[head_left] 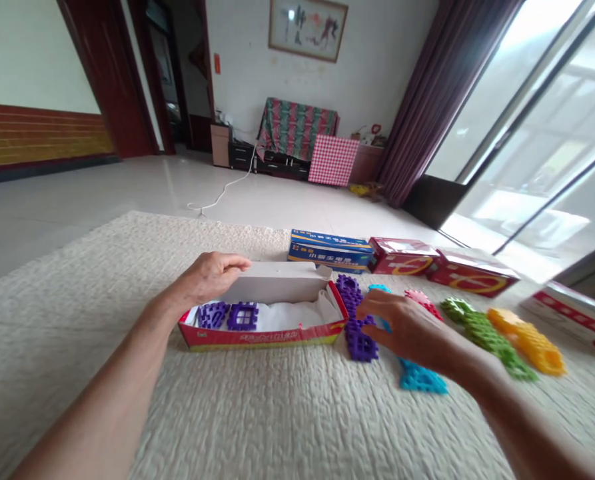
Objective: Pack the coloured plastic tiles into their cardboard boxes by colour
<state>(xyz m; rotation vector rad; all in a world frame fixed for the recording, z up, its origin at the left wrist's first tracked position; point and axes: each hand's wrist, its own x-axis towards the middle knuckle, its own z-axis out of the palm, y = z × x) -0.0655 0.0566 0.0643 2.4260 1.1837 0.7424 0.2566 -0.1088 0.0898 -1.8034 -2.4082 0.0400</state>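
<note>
On the quilted mat [257,420] in front of you, the open box [267,339] lies with its long axis running left to right, its raised white flap [277,272] along the far side. Purple pieces [242,317] sit inside its left end. Your left hand [211,275] is at the far left corner by the flap, fingers extended; you cannot tell whether it grips. Just beyond the box's right end, a purple row [362,348] points away from you. Your right hand [397,321] is over it, thumb and fingers apart; whether it holds a piece cannot be told. Blue pieces [422,378] lie just right.
</note>
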